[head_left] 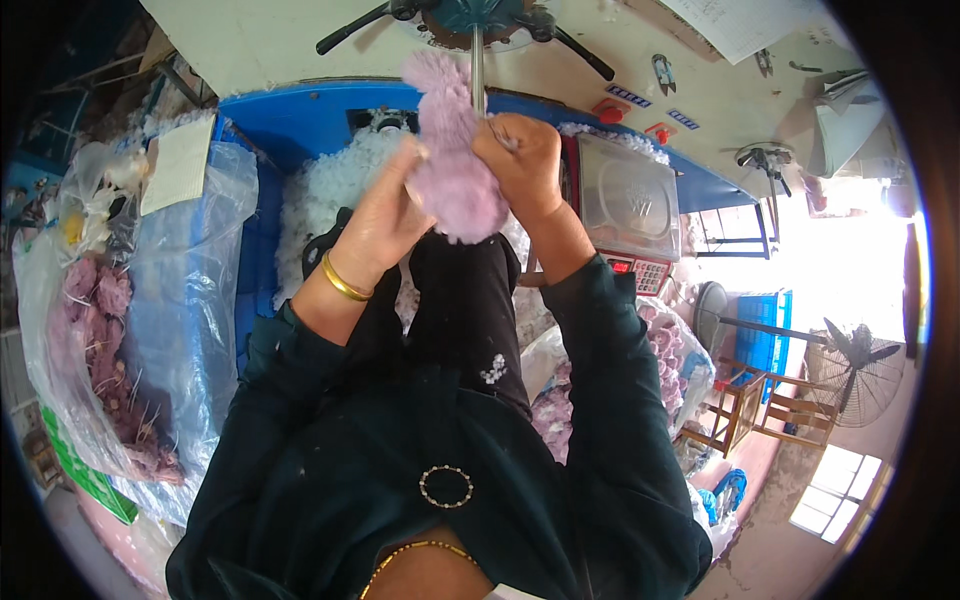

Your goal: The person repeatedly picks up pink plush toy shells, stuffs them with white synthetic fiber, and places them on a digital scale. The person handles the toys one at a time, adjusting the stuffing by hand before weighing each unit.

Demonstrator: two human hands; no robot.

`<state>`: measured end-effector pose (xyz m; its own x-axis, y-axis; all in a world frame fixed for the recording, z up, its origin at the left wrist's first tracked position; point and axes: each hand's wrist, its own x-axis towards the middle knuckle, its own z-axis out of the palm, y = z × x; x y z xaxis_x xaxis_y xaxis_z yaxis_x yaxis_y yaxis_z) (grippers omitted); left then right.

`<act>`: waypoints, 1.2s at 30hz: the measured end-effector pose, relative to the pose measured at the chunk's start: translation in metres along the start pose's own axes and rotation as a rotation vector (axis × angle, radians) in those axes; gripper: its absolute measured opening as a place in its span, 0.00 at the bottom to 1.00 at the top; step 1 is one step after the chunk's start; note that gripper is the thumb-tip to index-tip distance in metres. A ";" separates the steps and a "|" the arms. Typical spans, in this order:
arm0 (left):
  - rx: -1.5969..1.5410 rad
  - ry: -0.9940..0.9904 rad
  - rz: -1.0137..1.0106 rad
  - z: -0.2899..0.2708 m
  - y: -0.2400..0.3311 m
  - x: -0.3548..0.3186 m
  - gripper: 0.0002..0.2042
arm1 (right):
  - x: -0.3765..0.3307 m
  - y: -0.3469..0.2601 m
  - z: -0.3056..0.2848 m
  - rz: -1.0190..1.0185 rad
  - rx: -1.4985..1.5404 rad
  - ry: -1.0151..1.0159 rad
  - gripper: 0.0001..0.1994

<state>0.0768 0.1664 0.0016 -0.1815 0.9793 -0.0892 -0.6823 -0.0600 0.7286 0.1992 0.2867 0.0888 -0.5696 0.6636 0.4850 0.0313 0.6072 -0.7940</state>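
Note:
A fluffy pinkish-purple plush toy piece (450, 150) is between my hands, with a rounded lower body and narrower parts reaching up toward the table. My left hand (380, 215) closes on its lower left side, the fingertips slightly blurred and partly hidden. On the other side my right hand (525, 160) is closed on the plush with curled fingers, just by the thin metal tube (478, 75). This tube comes out of a dark round machine fitting (470, 18) on the table. Whether the tube enters the plush is hidden by the fur.
White stuffing (335, 185) fills the blue bin (270, 125) below. Plastic-wrapped purple plush pieces (100, 350) lie at left; more plush pieces (665, 345) are bagged at right. A red scale (645, 275) stands by my right arm. Thread snips (663, 74) lie on the table (290, 45).

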 end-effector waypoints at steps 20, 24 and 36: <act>0.343 0.002 0.372 0.057 0.035 -0.011 0.16 | 0.002 -0.017 0.007 -0.054 -0.122 0.093 0.11; 0.262 0.025 0.219 0.043 0.056 0.027 0.19 | 0.044 -0.007 0.020 -0.004 -0.165 0.156 0.12; -0.202 -0.348 -0.176 0.011 0.060 0.011 0.19 | -0.004 -0.003 -0.015 0.324 0.310 -0.160 0.07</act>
<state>0.0421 0.1754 0.0517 0.1753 0.9827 0.0592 -0.8128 0.1105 0.5719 0.2134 0.2888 0.0941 -0.6907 0.7071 0.1511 -0.0043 0.2049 -0.9788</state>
